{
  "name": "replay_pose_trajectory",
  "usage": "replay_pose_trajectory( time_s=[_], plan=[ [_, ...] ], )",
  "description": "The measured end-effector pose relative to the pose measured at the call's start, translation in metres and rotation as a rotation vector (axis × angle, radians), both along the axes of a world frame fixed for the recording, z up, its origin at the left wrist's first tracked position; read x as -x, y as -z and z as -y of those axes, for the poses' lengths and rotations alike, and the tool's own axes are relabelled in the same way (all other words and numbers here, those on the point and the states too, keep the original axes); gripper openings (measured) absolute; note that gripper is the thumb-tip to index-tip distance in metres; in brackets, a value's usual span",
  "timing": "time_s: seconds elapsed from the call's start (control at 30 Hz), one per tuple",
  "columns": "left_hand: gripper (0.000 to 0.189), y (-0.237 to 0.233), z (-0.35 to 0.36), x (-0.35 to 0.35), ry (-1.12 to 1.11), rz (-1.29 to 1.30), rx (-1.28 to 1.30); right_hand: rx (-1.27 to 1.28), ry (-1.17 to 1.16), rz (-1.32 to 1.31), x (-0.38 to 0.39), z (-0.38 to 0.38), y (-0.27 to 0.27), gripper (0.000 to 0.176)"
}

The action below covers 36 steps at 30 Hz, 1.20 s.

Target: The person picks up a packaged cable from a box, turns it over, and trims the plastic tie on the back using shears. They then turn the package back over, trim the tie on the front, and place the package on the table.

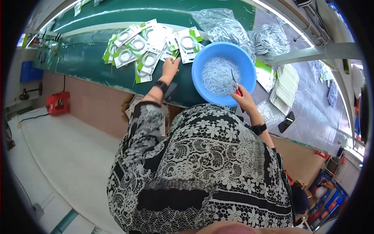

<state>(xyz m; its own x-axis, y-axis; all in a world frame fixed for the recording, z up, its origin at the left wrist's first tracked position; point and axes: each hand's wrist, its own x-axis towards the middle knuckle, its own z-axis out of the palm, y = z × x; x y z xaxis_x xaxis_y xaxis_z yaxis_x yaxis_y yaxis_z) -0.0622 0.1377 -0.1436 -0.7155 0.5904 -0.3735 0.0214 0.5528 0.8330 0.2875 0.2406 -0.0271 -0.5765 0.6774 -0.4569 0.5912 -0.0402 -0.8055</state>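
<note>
My right hand [245,99] is closed round red-handled scissors [235,80], whose thin dark blades point up over a blue basin [198,78]. Inside the basin lies a heap of thin white cut strips [220,74]. My left hand [170,68] is at the near edge of a pile of carded cables [137,43]; its thumb stands apart from the fingers and I see nothing held. Each white and green card carries a coiled white cable. One carded cable [188,43] lies between the pile and the basin.
Behind the basin are a clear plastic bag [222,25] and coiled cables [269,39]. To the right lie a stack of white cards [286,85], crumpled clear plastic [269,112] and a phone [287,121]. A metal post [311,53] crosses the right side.
</note>
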Motion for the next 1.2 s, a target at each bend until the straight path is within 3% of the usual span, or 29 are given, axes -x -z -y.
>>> replay_pose_trajectory(
  time_s=[0.03,0.1,0.23,0.37,0.43,0.47,0.53,0.63,0.7,0.73,0.8,0.93,1.2],
  plan=[
    [0.053,0.019,-0.028,0.006,0.014,0.005,-0.008,-0.021,0.024,0.002,-0.003,0.003,-0.006,0.049],
    [0.054,0.069,-0.069,0.009,-0.059,-0.529,0.217,-0.048,0.062,0.013,-0.012,0.006,-0.010,0.051],
    [0.044,0.089,-0.086,0.014,0.039,-0.323,0.201,0.013,0.143,-0.006,-0.034,0.004,-0.004,0.053],
    [0.032,0.081,-0.045,0.032,0.170,-0.322,0.202,0.055,0.171,-0.058,-0.035,0.015,0.003,0.051],
    [0.025,0.074,-0.014,0.040,-0.081,-0.430,0.027,0.054,0.122,-0.059,-0.028,0.010,0.003,0.050],
    [0.025,0.070,0.000,0.042,-0.092,-0.443,0.041,0.053,0.091,-0.063,-0.023,0.008,0.002,0.050],
    [0.023,0.036,0.025,0.041,-0.198,0.033,-0.315,0.038,0.032,-0.094,-0.011,0.004,-0.005,0.051],
    [0.032,-0.075,0.040,-0.002,-0.370,0.915,-0.671,-0.007,-0.060,-0.144,0.006,0.003,-0.019,0.051],
    [0.042,-0.101,0.044,-0.027,-0.076,1.307,-0.824,-0.281,-0.154,-0.225,0.018,0.009,-0.029,0.052],
    [0.042,-0.115,0.042,-0.045,-0.081,1.309,-0.813,-0.419,-0.192,-0.259,0.021,0.013,-0.035,0.053],
    [0.048,-0.137,0.033,-0.082,0.096,1.463,-0.832,-0.490,-0.222,-0.252,0.027,0.018,-0.056,0.053],
    [0.047,-0.154,0.018,-0.137,0.207,1.579,-0.902,-0.684,-0.249,-0.185,0.013,0.024,-0.061,0.053],
    [0.039,-0.165,0.013,-0.181,0.231,1.675,-0.740,-0.925,-0.162,0.001,-0.024,0.016,-0.065,0.056]
  ],
)
